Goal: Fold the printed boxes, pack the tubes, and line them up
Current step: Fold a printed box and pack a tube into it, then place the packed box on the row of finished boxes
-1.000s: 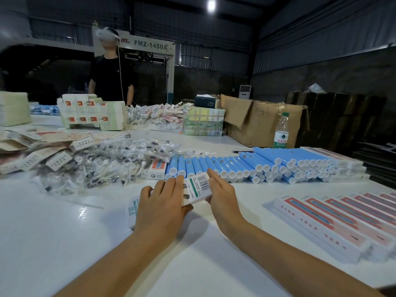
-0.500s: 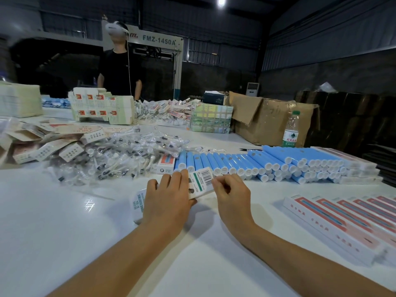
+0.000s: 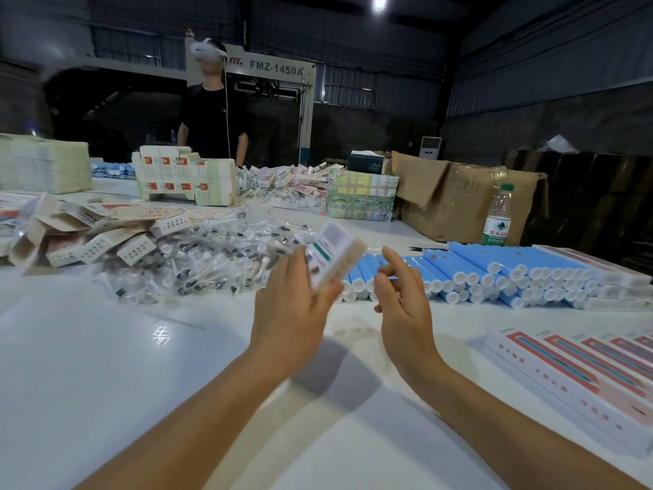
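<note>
Centrally, left hand [image 3: 293, 305] grips a light, crushable box [image 3: 332, 258] by its edges; right hand [image 3: 403, 295] hangs released.

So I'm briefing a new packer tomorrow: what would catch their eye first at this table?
Probably the white printed carton that the left hand holds up at the centre, with the right hand open beside it. Just behind lies the stacked row of light-blue tubes with white caps, and at the lower right a lined-up row of long white-and-red packed boxes.
</note>
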{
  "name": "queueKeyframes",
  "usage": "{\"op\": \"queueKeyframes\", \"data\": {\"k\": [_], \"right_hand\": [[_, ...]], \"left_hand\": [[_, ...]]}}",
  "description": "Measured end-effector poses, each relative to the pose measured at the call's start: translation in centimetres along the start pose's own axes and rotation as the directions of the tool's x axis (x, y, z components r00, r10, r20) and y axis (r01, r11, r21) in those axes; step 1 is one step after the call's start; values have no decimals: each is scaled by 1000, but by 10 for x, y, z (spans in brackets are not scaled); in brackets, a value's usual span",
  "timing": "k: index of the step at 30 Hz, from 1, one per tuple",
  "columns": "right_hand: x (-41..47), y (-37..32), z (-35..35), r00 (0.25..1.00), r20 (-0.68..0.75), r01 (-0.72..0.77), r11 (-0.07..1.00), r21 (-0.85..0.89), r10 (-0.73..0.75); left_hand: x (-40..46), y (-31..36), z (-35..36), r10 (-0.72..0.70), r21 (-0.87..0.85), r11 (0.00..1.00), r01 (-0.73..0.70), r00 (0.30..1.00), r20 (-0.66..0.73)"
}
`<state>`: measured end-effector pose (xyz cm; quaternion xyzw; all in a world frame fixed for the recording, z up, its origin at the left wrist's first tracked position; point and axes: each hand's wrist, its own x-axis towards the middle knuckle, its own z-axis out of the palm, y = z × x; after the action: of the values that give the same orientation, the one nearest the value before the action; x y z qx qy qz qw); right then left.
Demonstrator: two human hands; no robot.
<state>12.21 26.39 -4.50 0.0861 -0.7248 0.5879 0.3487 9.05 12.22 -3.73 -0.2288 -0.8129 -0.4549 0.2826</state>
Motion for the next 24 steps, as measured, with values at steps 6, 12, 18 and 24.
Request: {"op": "queueKeyframes", "data": {"k": [6, 12, 18, 24], "right_hand": [[-14, 1, 16, 903, 421, -8, 982, -186, 87], [-12, 5, 18, 925, 373, 14, 976, -218, 70], [10, -7, -8, 952, 288, 46, 883, -467, 103], [10, -31, -97, 947, 284, 161, 539, -827, 153]], "left_hand": [[5, 8, -9, -406, -840, 167, 516, 812, 418], [4, -4, -4, -413, -826, 137, 547, 790, 454], [-2, -30, -2, -502, -620, 586, 522, 834, 228], [-5, -26, 2, -442, -543, 653, 528, 848, 293]]}}
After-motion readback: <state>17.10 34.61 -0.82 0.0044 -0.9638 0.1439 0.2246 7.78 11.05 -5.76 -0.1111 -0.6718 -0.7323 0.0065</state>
